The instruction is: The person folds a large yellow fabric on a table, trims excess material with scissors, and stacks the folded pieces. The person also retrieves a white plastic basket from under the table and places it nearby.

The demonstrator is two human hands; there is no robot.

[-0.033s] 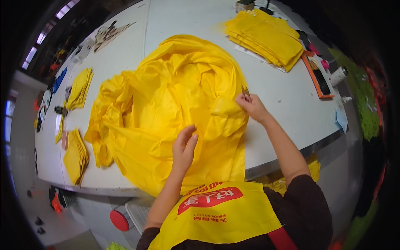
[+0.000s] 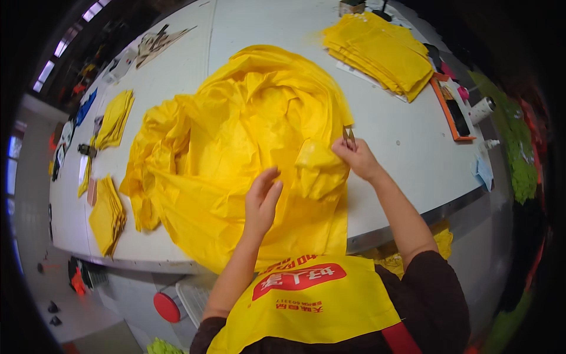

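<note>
A large yellow garment-like cloth [image 2: 230, 130] lies crumpled in loose folds on the white table. My right hand [image 2: 361, 159], at the cloth's right side, is closed on a pair of thread snips [image 2: 346, 135] whose two points stick up past the fingers. Against those fingertips sits a bunched yellow flap [image 2: 320, 171]; whether they also pinch it I cannot tell. Above the middle of the cloth hovers my left hand [image 2: 263, 200], thumb apart from the fingers and nothing in it.
Stacked yellow pieces [image 2: 377, 53] lie at the far right of the white table [image 2: 401, 171]. Beside them are an orange tray [image 2: 453, 109] and a thread cone [image 2: 482, 109]. Smaller yellow stacks [image 2: 107, 218] line the left side. A red round stool [image 2: 167, 307] stands below the front edge.
The yellow flap by my right hand has bunched up and hangs lower. My left hand is slightly higher. The snips stay in my right hand.
</note>
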